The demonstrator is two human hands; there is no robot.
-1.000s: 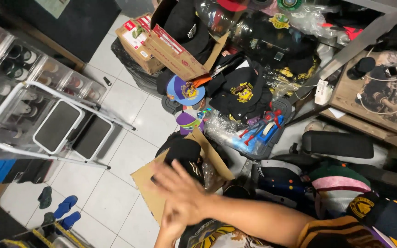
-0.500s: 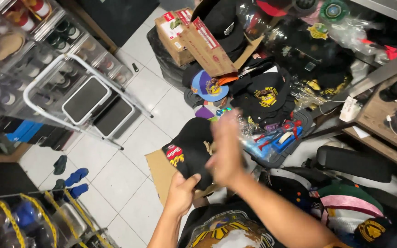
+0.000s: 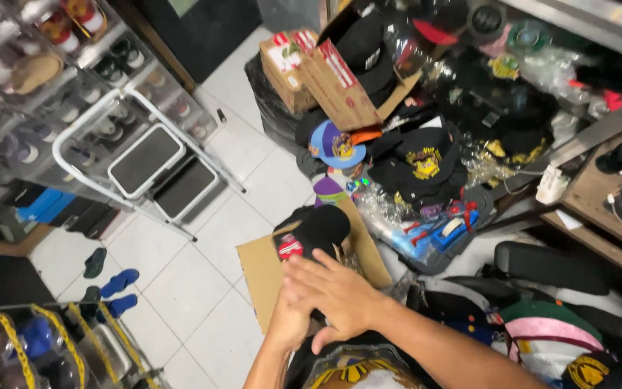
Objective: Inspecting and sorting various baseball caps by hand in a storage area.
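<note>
Lowered right hand (image 3: 340, 299) covers black cap (image 3: 314, 230) (red patch).

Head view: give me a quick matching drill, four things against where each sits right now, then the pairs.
Things:
1. black cap
2. blue cap
3. step stool
4. blue slippers

Places:
A. on the white tiles at lower left, beside a dark slipper
B. on the clothing pile, below the tilted cardboard box
C. standing on the tiles in front of the clear shoe boxes
D. on the flat cardboard sheet, just above the right hand and left hand

Pairs: 1-D, 2-B, 3-C, 4-A
</note>
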